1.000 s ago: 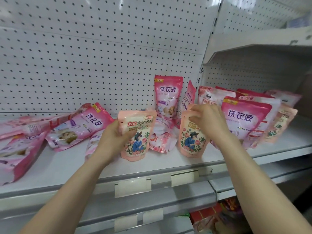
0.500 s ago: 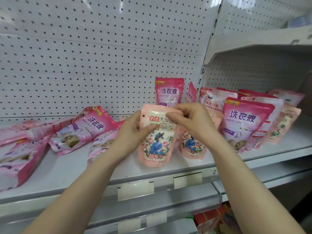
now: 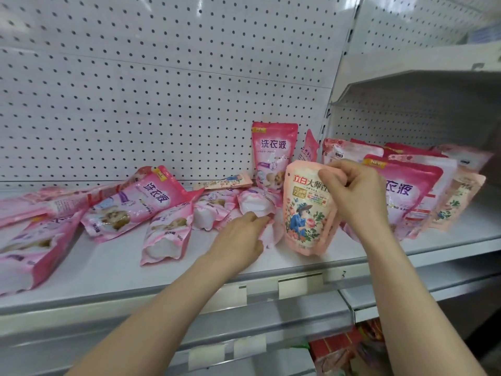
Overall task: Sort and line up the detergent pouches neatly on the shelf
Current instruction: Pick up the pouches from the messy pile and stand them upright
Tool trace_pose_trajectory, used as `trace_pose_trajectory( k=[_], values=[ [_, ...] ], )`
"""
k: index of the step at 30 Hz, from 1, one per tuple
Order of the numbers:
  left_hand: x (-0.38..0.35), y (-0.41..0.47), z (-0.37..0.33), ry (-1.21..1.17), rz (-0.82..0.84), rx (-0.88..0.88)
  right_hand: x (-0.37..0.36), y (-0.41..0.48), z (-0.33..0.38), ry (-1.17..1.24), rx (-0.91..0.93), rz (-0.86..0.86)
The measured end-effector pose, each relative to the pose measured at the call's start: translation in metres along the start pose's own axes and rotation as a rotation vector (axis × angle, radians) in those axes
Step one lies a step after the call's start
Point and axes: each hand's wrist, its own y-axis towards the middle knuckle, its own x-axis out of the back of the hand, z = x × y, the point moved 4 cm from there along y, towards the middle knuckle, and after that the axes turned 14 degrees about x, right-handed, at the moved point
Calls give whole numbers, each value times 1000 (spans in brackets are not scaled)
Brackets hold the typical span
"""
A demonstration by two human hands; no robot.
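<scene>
Right hand [image 3: 355,191] pinches an upright peach floral pouch [image 3: 306,213]; left hand [image 3: 238,237] touches a toppled pink pouch [image 3: 257,206], grip unclear. Most other pouches [image 3: 141,204] lie unsorted.

The right hand [image 3: 352,194] covers one corner of the peach pouch [image 3: 306,215] and (behind the grip) the first label character on a pink pouch [image 3: 409,191]. Left of the grip, the left hand [image 3: 238,237] seems to tuck its fingertips under a fallen pouch [image 3: 271,235].
</scene>
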Motion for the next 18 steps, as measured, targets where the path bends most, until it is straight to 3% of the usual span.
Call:
trace_pose_trajectory(
  k=[8, 13, 18],
  values=[
    [43, -56, 54, 54, 34, 51, -25, -8, 9, -121, 89, -80],
    [59, -76, 68, 109, 151, 88, -50, -15, 7, -249, 103, 71],
    [43, -71, 40, 151, -11, -29, -54, -16, 11, -324, 174, 30]
  ],
)
